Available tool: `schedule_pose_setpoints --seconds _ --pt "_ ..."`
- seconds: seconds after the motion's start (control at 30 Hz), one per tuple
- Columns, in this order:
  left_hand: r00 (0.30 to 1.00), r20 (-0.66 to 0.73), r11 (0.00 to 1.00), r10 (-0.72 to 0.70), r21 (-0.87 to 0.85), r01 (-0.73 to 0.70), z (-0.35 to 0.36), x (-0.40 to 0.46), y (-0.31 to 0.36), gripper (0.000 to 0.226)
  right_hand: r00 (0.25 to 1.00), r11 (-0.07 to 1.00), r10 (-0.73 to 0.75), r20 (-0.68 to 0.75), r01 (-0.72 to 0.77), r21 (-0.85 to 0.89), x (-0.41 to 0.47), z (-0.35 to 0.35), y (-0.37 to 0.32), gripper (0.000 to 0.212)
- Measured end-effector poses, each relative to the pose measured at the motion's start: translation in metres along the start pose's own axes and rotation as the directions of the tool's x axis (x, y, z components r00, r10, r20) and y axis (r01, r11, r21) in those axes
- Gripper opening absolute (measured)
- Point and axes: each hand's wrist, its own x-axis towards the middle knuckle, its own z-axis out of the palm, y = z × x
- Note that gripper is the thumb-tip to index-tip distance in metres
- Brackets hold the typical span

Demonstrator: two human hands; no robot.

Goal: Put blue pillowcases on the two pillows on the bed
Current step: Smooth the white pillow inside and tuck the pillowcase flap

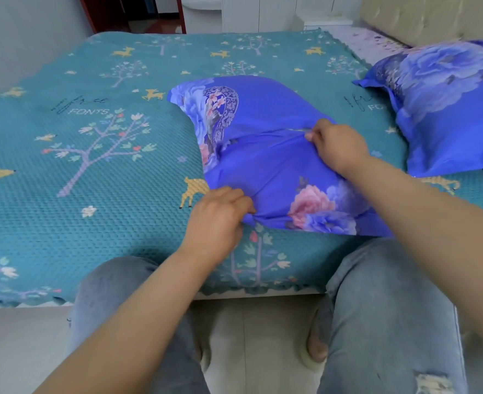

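Pillow number one point(266, 143) was lying near the front edge of the bed point(98, 172), already inside its blue flowered pillowcase, pretty much right in front of the person. The cloth was bunched and pulled tight between the two hands, so you could see creases running from one grip to the other.

Left hand point(220, 217) was down at the near corner of that pillow, fingers curled in and pinching a twist of the blue cloth. Right hand point(337, 145) was further up on top of the pillow, thumb and fingers closed on a small fold or seam of the case; couldn't make out exactly what bit it had, too small to tell.

Second pillow point(445, 106) sat off to the right by the padded headboard point(422, 18), also in a blue flowered case, well apart from the first one and a bit blurry. Nobody was touching it.

Bedspread was teal with little trees, yellow deer and some lettering on it. The person stood close against the bed edge in faded jeans point(382, 308), one knee ripped, with light slippers point(314, 354) on a pale floor. A doorway with a dark red frame point(92, 15) showed past the far side of the bed.
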Motion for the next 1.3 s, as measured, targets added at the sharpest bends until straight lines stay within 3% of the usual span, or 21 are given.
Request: schedule_pose_setpoints --seconds 0.1,0.17,0.2,0.27,0.3,0.37,0.4,0.47,0.53,0.6,0.67,0.73,0.83,0.9,0.97,1.03,1.13,1.3 --pt "0.999 -0.012 0.999 -0.043 -0.008 0.043 -0.045 -0.004 -0.026 0.024 0.996 0.999 -0.04 -0.086 0.04 -0.001 0.005 -0.019 -0.023 0.038" --pt "0.983 0.144 0.993 -0.117 0.025 0.115 -0.068 -0.017 -0.046 0.019 0.987 0.993 -0.108 -0.118 0.114 0.042 -0.004 -0.017 -0.047 0.038" --pt "0.941 0.292 0.985 -0.17 0.024 0.171 -0.074 -0.024 -0.056 0.018 0.985 0.985 -0.145 -0.093 0.152 0.081 -0.011 -0.011 -0.058 0.036" --pt "0.743 0.618 0.919 -0.257 -0.081 0.386 -0.08 -0.033 -0.062 0.039 0.978 0.959 -0.202 0.056 0.186 0.214 -0.024 0.008 -0.071 0.031" --pt "0.71 0.657 0.872 -0.255 -0.162 0.463 -0.079 -0.035 -0.061 0.051 0.967 0.944 -0.216 0.137 0.171 0.283 -0.028 0.016 -0.074 0.028" --pt "0.85 0.43 0.868 -0.303 -0.244 0.433 -0.066 -0.028 -0.053 0.064 0.957 0.9 -0.192 0.219 0.082 0.428 -0.029 0.018 -0.071 0.024" --pt "0.895 0.288 0.893 -0.342 -0.196 0.405 -0.058 -0.021 -0.052 0.068 0.951 0.849 -0.186 0.248 0.029 0.528 -0.027 0.016 -0.071 0.022" --pt "0.899 0.166 0.906 -0.405 -0.061 0.419 -0.044 -0.003 -0.049 0.064 0.933 0.716 -0.19 0.305 -0.08 0.693 -0.025 0.01 -0.063 0.017" --pt "0.897 0.157 0.905 -0.412 -0.046 0.424 -0.032 0.013 -0.05 0.045 0.91 0.703 -0.215 0.354 -0.108 0.703 -0.027 0.004 -0.053 0.032" --pt "0.923 0.124 0.924 -0.363 -0.079 0.374 -0.027 0.029 -0.049 0.025 0.904 0.787 -0.22 0.367 -0.058 0.614 -0.031 0.001 -0.04 0.051" --pt "0.942 0.122 0.947 -0.313 -0.033 0.319 -0.023 0.047 -0.045 0.021 0.903 0.816 -0.209 0.376 -0.051 0.576 -0.037 0.003 -0.03 0.057" --pt "0.949 0.132 0.959 -0.285 0.03 0.284 -0.018 0.063 -0.041 0.019 0.895 0.825 -0.229 0.382 -0.03 0.564 -0.043 0.01 -0.025 0.054" --pt "0.928 0.224 0.952 -0.297 -0.011 0.307 -0.012 0.08 -0.043 0.03 0.886 0.808 -0.281 0.369 0.012 0.589 -0.052 0.022 -0.024 0.047" --pt "0.891 0.327 0.946 -0.316 0.035 0.322 -0.007 0.09 -0.042 0.047 0.911 0.792 -0.246 0.331 -0.008 0.61 -0.053 0.028 -0.019 0.045" --pt "0.886 0.352 0.953 -0.3 0.159 0.259 -0.001 0.093 -0.04 0.046 0.953 0.842 -0.203 0.227 0.051 0.538 -0.053 0.034 -0.016 0.034" --pt "0.901 0.33 0.949 -0.28 0.24 0.206 0.006 0.095 -0.037 0.039 0.976 0.899 -0.182 0.123 0.115 0.423 -0.052 0.035 -0.021 0.02" --pt "0.941 0.249 0.943 -0.227 0.298 0.149 0.02 0.094 -0.037 0.029 0.985 0.95 -0.171 0.038 0.154 0.27 -0.046 0.029 -0.032 0.02" --pt "0.97 0.125 0.959 -0.208 0.224 0.176 0.036 0.099 -0.04 0.017 0.999 0.968 -0.033 0.007 0.03 0.249 -0.014 0.034 -0.038 0.025"
